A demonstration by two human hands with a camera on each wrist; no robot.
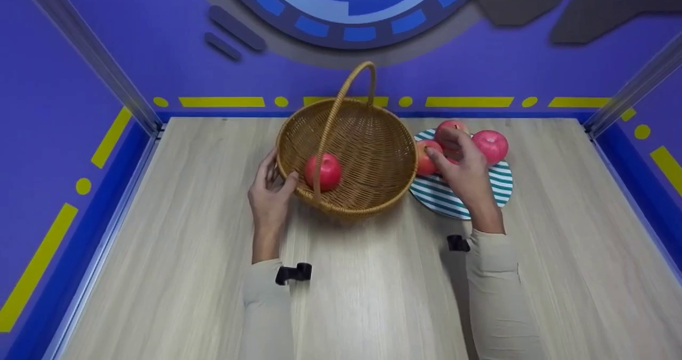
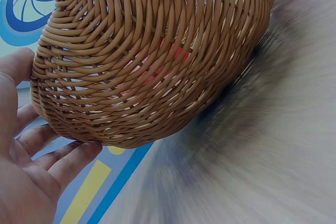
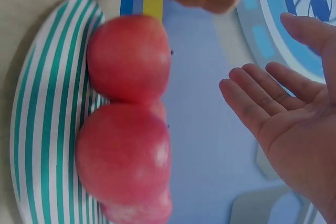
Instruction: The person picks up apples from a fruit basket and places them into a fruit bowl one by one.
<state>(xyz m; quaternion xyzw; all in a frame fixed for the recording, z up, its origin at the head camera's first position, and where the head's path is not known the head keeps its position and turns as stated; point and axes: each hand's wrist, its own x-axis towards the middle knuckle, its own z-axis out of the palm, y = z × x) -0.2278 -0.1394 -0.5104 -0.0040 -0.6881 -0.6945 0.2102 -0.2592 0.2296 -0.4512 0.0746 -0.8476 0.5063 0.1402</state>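
Note:
My left hand [image 1: 270, 203] holds the left side of a brown wicker basket [image 1: 373, 163], thumb at the rim and fingers against the outer weave. A red apple [image 1: 329, 172] lies inside the basket near its left front, partly behind the arched handle [image 1: 341, 99]. To the right, my right hand [image 1: 466, 168] hovers over several red apples on a green-and-white striped plate [image 1: 442, 200]. In the right wrist view its fingers extend, apart from the nearest apple [image 3: 128, 59] and holding nothing. The hand partly covers the apples in the head view.
The basket and plate stand side by side towards the back of a light wooden table [image 1: 362, 285]. A blue back wall [image 1: 213, 78] with yellow dashes rises behind them. Blue side panels [image 1: 64, 152] border the table on both sides.

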